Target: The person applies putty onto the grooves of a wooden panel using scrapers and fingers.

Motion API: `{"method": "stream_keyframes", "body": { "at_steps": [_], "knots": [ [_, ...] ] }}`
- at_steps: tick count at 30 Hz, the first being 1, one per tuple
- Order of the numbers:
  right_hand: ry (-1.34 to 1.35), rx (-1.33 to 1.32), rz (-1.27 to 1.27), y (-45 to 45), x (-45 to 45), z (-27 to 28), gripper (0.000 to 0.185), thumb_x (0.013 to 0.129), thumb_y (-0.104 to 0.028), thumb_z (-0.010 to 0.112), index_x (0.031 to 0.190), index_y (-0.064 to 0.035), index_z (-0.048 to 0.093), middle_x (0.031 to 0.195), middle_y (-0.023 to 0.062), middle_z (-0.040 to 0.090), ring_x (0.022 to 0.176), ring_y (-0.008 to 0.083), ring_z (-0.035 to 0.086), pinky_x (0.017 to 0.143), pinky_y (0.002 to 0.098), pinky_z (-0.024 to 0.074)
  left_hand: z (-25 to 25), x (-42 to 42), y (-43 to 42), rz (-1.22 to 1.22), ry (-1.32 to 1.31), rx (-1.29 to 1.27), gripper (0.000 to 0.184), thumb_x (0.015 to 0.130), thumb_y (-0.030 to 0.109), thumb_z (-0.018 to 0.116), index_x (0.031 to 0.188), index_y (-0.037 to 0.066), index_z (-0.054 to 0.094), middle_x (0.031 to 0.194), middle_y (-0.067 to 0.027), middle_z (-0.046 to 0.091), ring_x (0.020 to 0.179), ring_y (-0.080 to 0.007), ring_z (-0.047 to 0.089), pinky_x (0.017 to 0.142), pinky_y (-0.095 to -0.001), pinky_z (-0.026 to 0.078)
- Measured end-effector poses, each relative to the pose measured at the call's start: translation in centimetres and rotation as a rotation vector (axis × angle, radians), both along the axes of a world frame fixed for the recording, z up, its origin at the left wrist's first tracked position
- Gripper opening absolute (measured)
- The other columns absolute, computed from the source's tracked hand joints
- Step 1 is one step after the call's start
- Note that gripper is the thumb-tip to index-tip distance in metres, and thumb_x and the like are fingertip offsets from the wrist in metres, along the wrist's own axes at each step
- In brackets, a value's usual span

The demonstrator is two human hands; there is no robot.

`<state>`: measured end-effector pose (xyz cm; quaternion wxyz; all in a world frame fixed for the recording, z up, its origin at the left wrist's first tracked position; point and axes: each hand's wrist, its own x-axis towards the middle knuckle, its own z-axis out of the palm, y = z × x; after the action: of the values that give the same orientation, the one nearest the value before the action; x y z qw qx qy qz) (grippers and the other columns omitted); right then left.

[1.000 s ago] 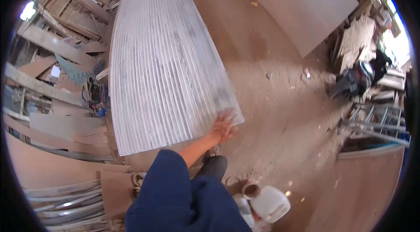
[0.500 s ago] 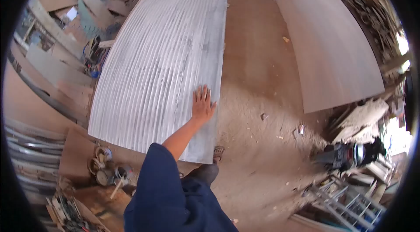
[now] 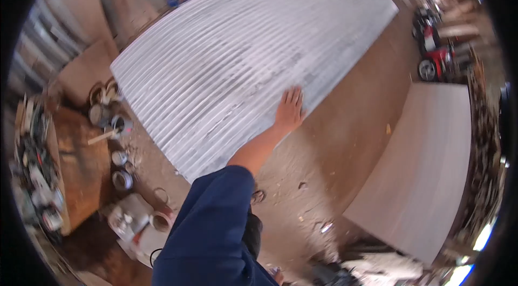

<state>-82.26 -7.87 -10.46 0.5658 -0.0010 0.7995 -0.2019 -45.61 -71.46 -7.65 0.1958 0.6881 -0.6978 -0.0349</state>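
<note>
My left hand (image 3: 290, 112) lies palm down near the right edge of a long, ridged, whitish-grey panel (image 3: 237, 54). Its fingers are stretched out and hold nothing. The ridges run along the panel, with darker smudges between some of them, while a smoother strip borders the right edge by my hand. A dark blue sleeve covers my upper arm, and the forearm is bare. My right hand does not show.
A plain board (image 3: 426, 167) lies at the right. Cans and pots (image 3: 122, 180) and a white jug (image 3: 129, 215) stand lower left, near a brown wooden board (image 3: 81, 162). A red vehicle (image 3: 442, 59) is at the upper right.
The view has swung round, so the panel now slants toward the upper right. My left hand has moved from the panel's near corner to farther along its right edge.
</note>
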Motion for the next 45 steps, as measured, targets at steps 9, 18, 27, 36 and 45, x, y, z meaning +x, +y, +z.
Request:
{"method": "stream_keyframes", "body": {
  "at_steps": [9, 18, 27, 36, 45],
  "knots": [
    [0.001, -0.070, 0.328, -21.3, -14.4, -1.9, 0.046, 0.097, -0.039, 0.046, 0.123, -0.0012, 0.052, 0.112, 0.0160, 0.063, 0.086, 0.0295, 0.066, 0.066, 0.0369, 0.0525, 2.0, 4.3, 24.7, 0.158, 0.072, 0.246, 0.065, 0.095, 0.044, 0.042, 0.142, -0.002, 0.036, 0.156, -0.0143, 0.018, 0.145, -0.0289, 0.011, 0.118, -0.0427, 0.009],
    [-0.078, -0.198, 0.678, -36.0, -13.1, -1.8, 0.057, 0.094, -0.043, 0.050, 0.128, 0.0029, 0.049, 0.112, 0.0180, 0.064, 0.089, 0.0277, 0.066, 0.069, 0.0339, 0.0515, -6.3, 3.9, 54.4, 1.146, 0.316, 0.811, 0.064, 0.095, 0.047, 0.042, 0.132, -0.005, 0.047, 0.136, -0.0262, 0.046, 0.129, -0.0367, 0.042, 0.112, -0.0469, 0.025],
    [0.101, -0.092, 1.792, -47.3, 4.2, -2.9, 0.038, 0.092, -0.023, 0.058, 0.125, -0.0055, 0.056, 0.107, 0.0084, 0.065, 0.088, 0.0175, 0.065, 0.069, 0.0312, 0.0541, -2.4, -8.7, 75.4, 1.892, 0.957, 0.480, 0.028, 0.081, 0.024, 0.064, 0.081, -0.004, 0.069, 0.068, -0.0191, 0.066, 0.060, -0.0279, 0.065, 0.059, -0.0380, 0.051],
    [-0.747, -0.492, 1.815, -30.4, 30.4, 8.1, 0.036, 0.089, -0.013, 0.059, 0.122, 0.0018, 0.058, 0.106, 0.0089, 0.068, 0.096, 0.0139, 0.063, 0.080, 0.0263, 0.0499, 1.6, -5.8, 84.8, 2.099, 0.940, 0.420, 0.022, 0.077, 0.021, 0.066, 0.072, 0.000, 0.071, 0.065, -0.0149, 0.068, 0.064, -0.0255, 0.069, 0.066, -0.0373, 0.055],
    [-0.666, -0.776, 2.470, -15.7, 51.7, 6.8, 0.034, 0.090, -0.013, 0.059, 0.121, 0.0005, 0.058, 0.107, 0.0089, 0.068, 0.091, 0.0146, 0.063, 0.079, 0.0270, 0.0494, -7.3, 11.9, 99.5, 2.239, 0.743, -0.336, 0.032, 0.076, 0.022, 0.060, 0.091, -0.005, 0.069, 0.098, -0.0304, 0.064, 0.097, -0.0438, 0.062, 0.085, -0.0456, 0.049]
  ]
}}
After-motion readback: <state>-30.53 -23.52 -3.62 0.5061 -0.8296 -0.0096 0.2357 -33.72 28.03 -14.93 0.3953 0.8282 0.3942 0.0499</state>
